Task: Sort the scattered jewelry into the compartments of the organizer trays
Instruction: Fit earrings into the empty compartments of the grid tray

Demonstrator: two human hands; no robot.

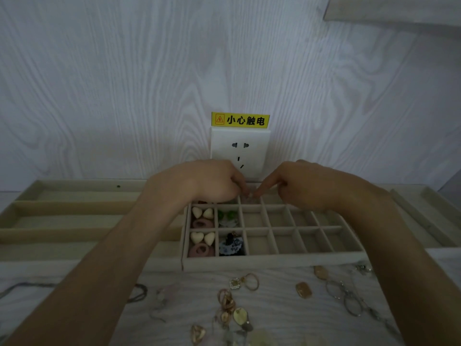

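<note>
In the grid tray [272, 261], just below the wall socket [240, 151], both hands meet over a far-row cell, third from the left. Left hand [212, 182] and right hand [296, 183] have fingertips pinched together on something small and pale; can't tell what it is. Roughly a quarter done, I'd judge: left two columns hold heart pieces [202, 213], pink rings, green beads and a dark ornament [232, 243]; remaining cells look empty. The long-slot tray [50, 208] left of the grid is unfilled. Loose jewelry [239, 295] lies on the table in front of the grid.
</note>
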